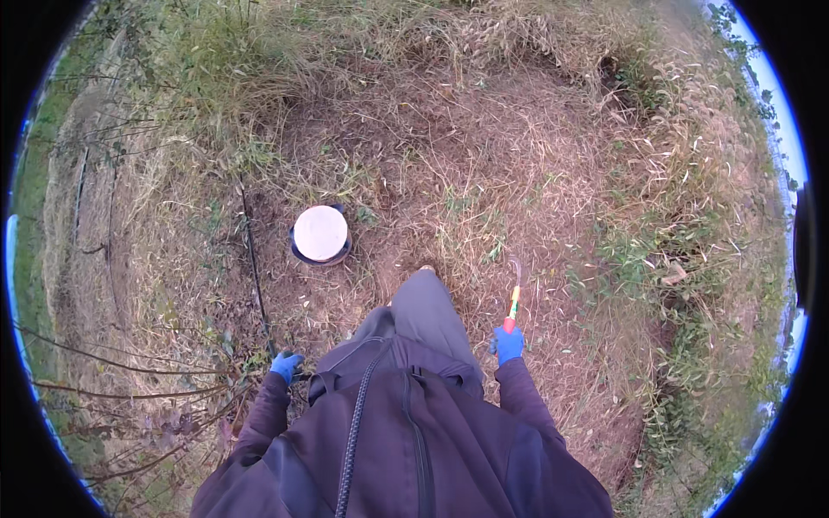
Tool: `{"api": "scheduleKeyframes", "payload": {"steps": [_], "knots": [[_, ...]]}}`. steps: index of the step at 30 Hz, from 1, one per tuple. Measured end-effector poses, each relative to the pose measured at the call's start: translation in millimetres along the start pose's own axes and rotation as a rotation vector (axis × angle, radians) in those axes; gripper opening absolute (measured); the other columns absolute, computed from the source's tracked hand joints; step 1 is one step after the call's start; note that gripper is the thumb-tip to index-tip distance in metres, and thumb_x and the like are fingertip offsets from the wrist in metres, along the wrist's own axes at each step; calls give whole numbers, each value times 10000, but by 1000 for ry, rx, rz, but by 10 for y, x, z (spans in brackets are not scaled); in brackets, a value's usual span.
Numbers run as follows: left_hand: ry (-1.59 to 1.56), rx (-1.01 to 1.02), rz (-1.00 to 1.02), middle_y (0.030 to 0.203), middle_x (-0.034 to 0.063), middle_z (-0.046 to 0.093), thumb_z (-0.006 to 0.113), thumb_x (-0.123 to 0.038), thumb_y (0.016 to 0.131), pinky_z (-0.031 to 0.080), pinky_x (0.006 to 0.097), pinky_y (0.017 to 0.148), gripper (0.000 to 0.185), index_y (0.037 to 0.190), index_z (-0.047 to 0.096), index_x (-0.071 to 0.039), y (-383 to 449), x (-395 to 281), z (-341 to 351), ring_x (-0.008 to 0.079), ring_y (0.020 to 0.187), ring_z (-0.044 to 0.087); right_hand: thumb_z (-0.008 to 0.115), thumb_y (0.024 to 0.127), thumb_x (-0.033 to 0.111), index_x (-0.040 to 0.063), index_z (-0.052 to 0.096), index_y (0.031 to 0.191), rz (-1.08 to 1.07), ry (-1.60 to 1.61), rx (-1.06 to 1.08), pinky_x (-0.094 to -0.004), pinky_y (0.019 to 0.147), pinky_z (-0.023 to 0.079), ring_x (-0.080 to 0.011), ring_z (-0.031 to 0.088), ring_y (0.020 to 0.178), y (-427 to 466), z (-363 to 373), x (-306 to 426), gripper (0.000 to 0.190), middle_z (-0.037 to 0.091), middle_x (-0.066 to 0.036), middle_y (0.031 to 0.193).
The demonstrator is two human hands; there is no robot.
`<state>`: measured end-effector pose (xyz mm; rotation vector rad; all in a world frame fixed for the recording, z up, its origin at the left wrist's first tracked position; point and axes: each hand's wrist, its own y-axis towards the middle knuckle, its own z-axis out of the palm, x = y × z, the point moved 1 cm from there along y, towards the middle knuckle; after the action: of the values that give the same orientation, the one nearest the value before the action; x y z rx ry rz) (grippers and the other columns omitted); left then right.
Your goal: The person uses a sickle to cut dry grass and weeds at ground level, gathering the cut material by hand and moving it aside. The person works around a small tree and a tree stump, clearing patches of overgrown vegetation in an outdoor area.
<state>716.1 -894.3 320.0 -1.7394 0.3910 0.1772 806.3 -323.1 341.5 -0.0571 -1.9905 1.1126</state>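
Observation:
My right hand, in a blue glove, grips the red end of a hand tool's handle. Its handle turns yellow toward a thin, curved metal head, which looks like a sickle blade and blurs into the dry grass behind it. On the other side, my left hand wears a blue glove too and hangs beside my hip. Something dark shows at its fingers, but whether it is held is unclear. Ahead of my left side, a round object with a flat white top and dark sides rests on the soil.
A thin black hose runs along the ground at left, ending from view near my left hand. Bare woody branches reach in at lower left. Tall grass stands ahead, and leafy weeds grow along the right.

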Motion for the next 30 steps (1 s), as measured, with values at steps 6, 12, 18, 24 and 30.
{"api": "scheduleKeyframes", "payload": {"steps": [6, 12, 18, 24, 30], "knots": [[4, 146, 118, 837, 56, 571, 620, -218, 801, 491, 402, 500, 276, 1031, 541, -88, 118, -70, -72, 228, 592, 560, 572, 754, 58, 10, 472, 730, 109, -31, -14, -303, 330, 372, -185, 470, 369, 879, 125, 108, 113, 482, -72, 518], [-320, -117, -78, 792, 27, 552, 620, -195, 823, 460, 344, 492, 258, 1041, 527, -91, 67, -1360, 358, 189, 584, 539, 579, 747, 77, 11, 488, 689, 91, -159, 166, -305, 344, 376, -186, 459, 361, 1369, 653, 1165, 126, 493, -80, 501], [-414, -116, 197, 775, -6, 545, 600, -144, 847, 433, 250, 493, 226, 1052, 519, -97, -170, -2907, 1005, 91, 563, 494, 563, 770, 63, 23, 474, 709, -22, -201, 270, -309, 339, 368, -176, 456, 363, 2017, 1042, 2135, 115, 476, -68, 505], [-403, -220, 62, 740, -19, 539, 598, -166, 844, 423, 258, 465, 196, 1024, 540, -118, 38, -2759, 944, 98, 522, 473, 578, 785, 77, 32, 457, 758, 16, -182, 341, -300, 342, 374, -165, 453, 372, 2249, 1489, 2744, 132, 479, -62, 530], [-381, -174, -81, 734, 0, 539, 618, -202, 833, 440, 304, 457, 181, 988, 576, -119, 146, -2390, 777, 137, 519, 509, 585, 792, 89, 19, 471, 793, 107, -159, 370, -304, 331, 395, -173, 479, 374, 2531, 1902, 2707, 134, 508, -77, 543]]}}
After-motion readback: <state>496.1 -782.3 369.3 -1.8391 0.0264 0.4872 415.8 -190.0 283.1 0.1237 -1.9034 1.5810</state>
